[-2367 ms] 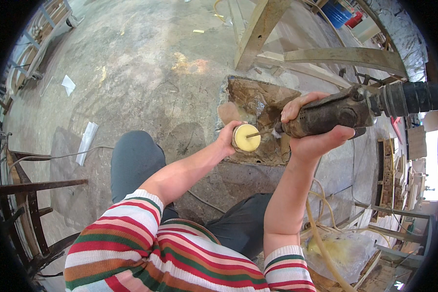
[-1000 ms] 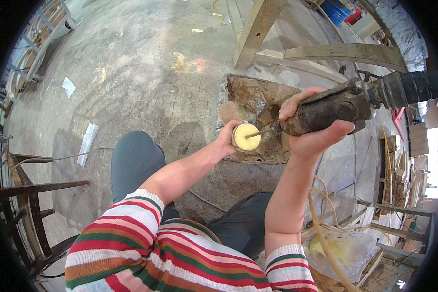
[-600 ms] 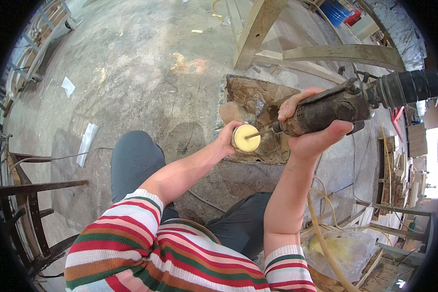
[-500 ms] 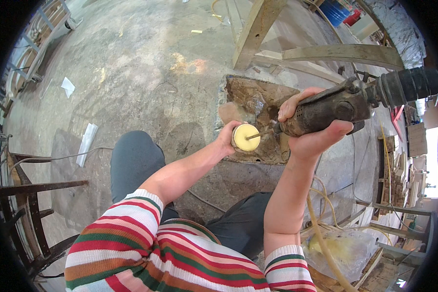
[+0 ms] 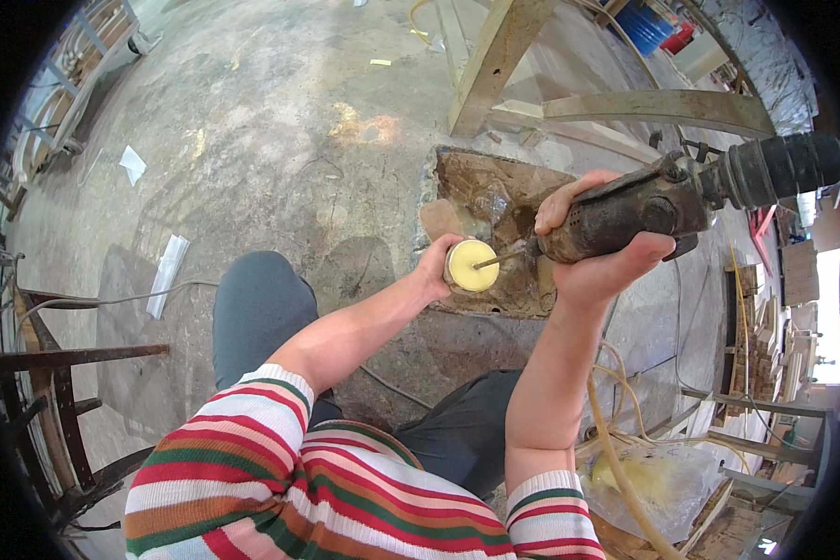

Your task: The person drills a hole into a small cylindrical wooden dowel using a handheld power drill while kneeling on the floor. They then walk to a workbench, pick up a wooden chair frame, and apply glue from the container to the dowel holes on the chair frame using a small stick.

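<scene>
Concrete floor (image 5: 280, 140), dusty and grey, fills the head view, with a brown slab of rough wood (image 5: 495, 205) lying ahead of the knees, pale wooden frame pieces (image 5: 504, 56) beyond it and a dark wooden chair frame (image 5: 47, 373) at the left. A thin grey cable (image 5: 112, 301) runs across the floor. The left hand (image 5: 436, 271) wraps around a round pale yellow wooden piece (image 5: 471, 265), its flat end facing up. The right hand (image 5: 593, 252) grips the body of a worn dark power drill (image 5: 691, 191); the thin bit touches the yellow face at its centre. Fingers behind the piece are hidden.
</scene>
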### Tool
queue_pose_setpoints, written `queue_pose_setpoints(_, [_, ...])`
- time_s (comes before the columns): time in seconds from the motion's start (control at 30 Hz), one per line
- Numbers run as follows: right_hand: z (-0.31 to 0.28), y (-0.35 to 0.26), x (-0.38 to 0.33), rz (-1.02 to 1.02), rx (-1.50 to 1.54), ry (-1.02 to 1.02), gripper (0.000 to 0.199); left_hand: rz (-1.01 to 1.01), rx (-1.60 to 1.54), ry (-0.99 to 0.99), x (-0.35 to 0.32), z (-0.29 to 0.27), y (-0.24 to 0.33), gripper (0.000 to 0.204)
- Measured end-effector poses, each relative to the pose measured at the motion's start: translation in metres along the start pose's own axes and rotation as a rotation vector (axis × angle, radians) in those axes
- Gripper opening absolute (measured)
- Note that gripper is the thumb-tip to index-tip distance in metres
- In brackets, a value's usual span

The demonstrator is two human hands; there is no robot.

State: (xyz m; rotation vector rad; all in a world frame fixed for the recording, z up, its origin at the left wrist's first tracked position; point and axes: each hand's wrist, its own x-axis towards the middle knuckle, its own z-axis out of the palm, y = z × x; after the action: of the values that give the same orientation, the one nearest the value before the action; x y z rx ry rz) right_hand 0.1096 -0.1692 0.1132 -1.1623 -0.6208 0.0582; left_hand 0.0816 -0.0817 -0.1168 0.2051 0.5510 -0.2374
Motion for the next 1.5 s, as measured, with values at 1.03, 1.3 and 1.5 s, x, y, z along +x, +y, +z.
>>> queue_pose_setpoints(1.03, [-0.007, 0.008, 0.003, 0.007, 0.042, -0.001, 0.085, -0.001, 0.003, -0.026, 0.006, -0.006, 0.004, 0.026])
queue_pose_setpoints(1.3, [-0.006, 0.005, 0.002, 0.012, 0.002, 0.005, 0.086, 0.007, 0.017, -0.034, 0.005, -0.004, 0.002, 0.026])
queue_pose_setpoints(1.5, [-0.002, 0.006, 0.001, 0.025, 0.007, -0.009, 0.087, -0.005, 0.040, -0.014, 0.005, -0.006, 0.004, 0.025])
